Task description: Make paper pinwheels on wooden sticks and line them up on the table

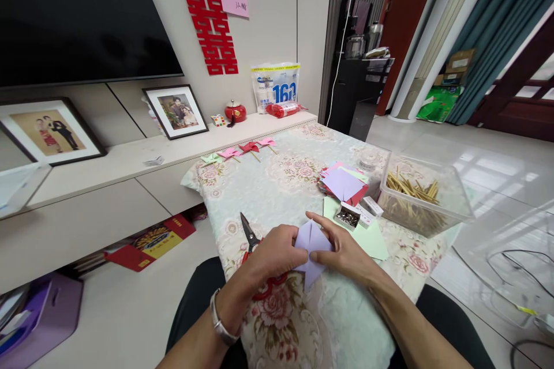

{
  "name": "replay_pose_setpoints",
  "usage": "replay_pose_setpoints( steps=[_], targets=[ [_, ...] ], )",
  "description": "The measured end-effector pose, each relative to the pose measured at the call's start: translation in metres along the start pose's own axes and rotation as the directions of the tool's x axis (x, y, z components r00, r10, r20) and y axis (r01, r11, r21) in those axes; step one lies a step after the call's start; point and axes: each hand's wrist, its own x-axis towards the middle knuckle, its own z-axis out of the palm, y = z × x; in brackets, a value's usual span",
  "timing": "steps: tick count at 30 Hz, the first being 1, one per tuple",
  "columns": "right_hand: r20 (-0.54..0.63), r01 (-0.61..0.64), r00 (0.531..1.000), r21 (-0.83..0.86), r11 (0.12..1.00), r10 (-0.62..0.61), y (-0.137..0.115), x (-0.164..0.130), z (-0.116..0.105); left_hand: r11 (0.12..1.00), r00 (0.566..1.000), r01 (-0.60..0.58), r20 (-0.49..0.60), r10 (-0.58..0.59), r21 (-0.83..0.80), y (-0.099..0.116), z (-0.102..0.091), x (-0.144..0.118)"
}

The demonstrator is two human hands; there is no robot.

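Note:
A piece of lavender paper [319,242], partly folded and cut, is held between both hands above the flowered tablecloth. My left hand [279,251] grips its left side, thumb pressed near the centre. On the right side my right hand [340,245] has its thumb on the paper too, fingers behind it. Red-handled scissors [250,230] lie under and beside my left hand, partly hidden by it. To the right of my right hand, a small open box of metal pins [347,216] rests on a pale green paper sheet [374,240].
Stacked coloured paper squares [344,181] lie beyond my right hand. A clear plastic bin [450,210] of thin wooden sticks [411,185] stands at the right. Several finished paper pinwheels [250,149] line the far edge, near a white cabinet [182,153].

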Motion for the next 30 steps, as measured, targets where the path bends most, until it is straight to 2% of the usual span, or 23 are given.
replay_pose_setpoints(
  steps=[6, 13, 16, 18, 20, 22, 24, 27, 30],
  targets=[
    [-0.079, 0.001, 0.997, -0.092, 0.996, -0.008, 0.004, 0.002, 0.0, 0.966, 0.999, -0.006, 0.05, -0.007, 0.259, 0.013, 0.0, 0.002],
    [-0.127, 0.026, 0.991, -0.133, 0.991, -0.043, 0.006, 0.001, 0.0, 0.96, 0.999, -0.047, 0.033, 0.039, 0.276, 0.014, 0.003, 0.003],
    [-0.134, 0.028, 0.99, -0.099, 0.995, -0.041, 0.006, 0.001, -0.001, 0.989, 0.999, -0.026, 0.035, 0.021, 0.148, 0.01, 0.002, 0.006],
    [-0.145, 0.03, 0.989, -0.049, 0.998, -0.036, 0.007, 0.002, -0.002, 1.0, 0.999, 0.006, 0.045, -0.005, -0.013, 0.005, 0.0, 0.007],
    [-0.181, 0.052, 0.982, 0.013, 0.999, -0.049, 0.008, 0.003, -0.003, 0.973, 0.999, 0.042, 0.042, -0.033, -0.225, 0.002, -0.004, 0.005],
    [-0.234, 0.089, 0.97, 0.087, 0.992, -0.067, 0.008, 0.005, -0.003, 0.893, 0.998, 0.057, 0.026, -0.051, -0.446, 0.0, -0.006, 0.0],
    [-0.294, 0.127, 0.952, 0.144, 0.981, -0.081, 0.008, 0.007, 0.0, 0.805, 0.999, 0.046, 0.013, -0.048, -0.592, 0.001, -0.002, -0.008],
    [-0.38, 0.165, 0.92, 0.152, 0.974, -0.097, 0.007, 0.008, 0.004, 0.697, 0.999, 0.02, -0.019, -0.048, -0.717, 0.005, 0.014, -0.017],
    [-0.432, 0.195, 0.894, 0.126, 0.973, -0.123, 0.006, 0.008, 0.009, 0.612, 0.995, 0.004, -0.057, -0.079, -0.791, 0.006, 0.035, -0.016]
  ],
)
